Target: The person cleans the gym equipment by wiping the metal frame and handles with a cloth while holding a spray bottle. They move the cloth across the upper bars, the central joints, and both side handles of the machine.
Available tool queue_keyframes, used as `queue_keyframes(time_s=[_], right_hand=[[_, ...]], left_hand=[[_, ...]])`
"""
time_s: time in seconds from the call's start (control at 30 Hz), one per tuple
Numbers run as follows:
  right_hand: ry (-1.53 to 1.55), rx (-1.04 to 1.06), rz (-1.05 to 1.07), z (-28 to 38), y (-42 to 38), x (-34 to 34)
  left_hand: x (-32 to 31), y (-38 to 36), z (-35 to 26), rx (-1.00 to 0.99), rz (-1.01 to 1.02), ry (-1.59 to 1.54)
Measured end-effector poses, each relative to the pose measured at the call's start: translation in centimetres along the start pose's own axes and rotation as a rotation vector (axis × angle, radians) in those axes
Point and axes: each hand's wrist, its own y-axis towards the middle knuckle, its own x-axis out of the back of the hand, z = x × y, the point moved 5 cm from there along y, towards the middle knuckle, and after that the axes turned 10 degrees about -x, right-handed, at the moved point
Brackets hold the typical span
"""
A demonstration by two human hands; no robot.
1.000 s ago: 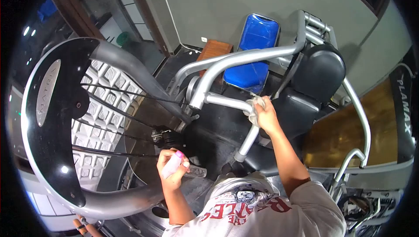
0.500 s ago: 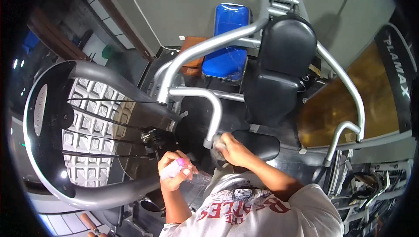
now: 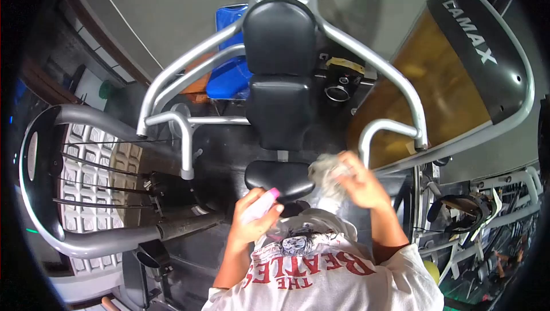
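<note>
My left hand (image 3: 250,222) is closed around a small pale bottle (image 3: 258,208) with a pink top, held in front of my shirt. In my right hand (image 3: 364,185) is a crumpled greyish cloth (image 3: 328,173), close to the silver handle bar (image 3: 366,142) on the right side of an exercise machine. Between and beyond my hands is the machine's black padded seat (image 3: 279,179). Its upright black backrest (image 3: 279,42) rises behind, and a second silver handle bar (image 3: 186,145) curves down on the left.
A machine with a weight stack and cables (image 3: 103,196) stands at left. The brown PLAMAX panel (image 3: 424,87) is at right. Behind the backrest are a blue padded chair (image 3: 229,82) and a black speaker (image 3: 342,79). Metal racks (image 3: 487,219) stand at lower right.
My view has turned right, centring the seat. My right hand and the cloth have left the left handle bar and are now near the right one. The bottle stays in my left hand.
</note>
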Motion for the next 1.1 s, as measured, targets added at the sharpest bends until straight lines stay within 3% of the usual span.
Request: queue_keyframes(time_s=[0.03,0.1,0.17,0.23,0.43,0.53,0.77,0.83,0.9,1.0,1.1], right_hand=[[0.015,0.016,-0.103,-0.6,-0.8,2.6],[0.245,-0.025,-0.3,-2.4,-2.1,7.6],[0.297,0.025,-0.572,-3.2,-3.9,11.4],[0.382,0.034,-0.709,-4.1,-5.1,13.6],[0.049,0.038,-0.712,-5.7,-5.5,14.0],[-0.197,0.241,-0.735,-5.2,-4.7,13.4],[-0.351,0.307,-0.669,-3.4,-1.0,14.1],[-0.509,0.374,-0.595,-5.1,0.0,12.5],[-0.36,0.299,-0.545,-7.5,-1.0,10.2],[-0.467,0.374,-0.531,-10.1,-4.5,7.6],[-0.584,0.439,-0.517,-10.0,-5.5,6.8]], left_hand=[[-2.0,0.5,0.4,-0.086,0.077,0.123],[-5.8,1.3,0.5,-0.025,0.163,0.193],[-8.2,1.9,2.8,-0.125,0.215,0.244],[-10.3,2.5,3.5,-0.161,0.254,0.282],[-14.6,3.9,3.9,-0.211,0.322,0.376],[-15.4,4.2,4.8,-0.214,0.316,0.411],[-15.8,4.4,4.2,-0.209,0.253,0.403],[-15.4,4.5,3.8,-0.189,0.251,0.412],[-14.9,4.5,3.3,-0.188,0.254,0.425],[-13.5,3.9,4.3,-0.202,0.207,0.398],[-12.2,3.1,5.2,0.023,0.125,0.324]])
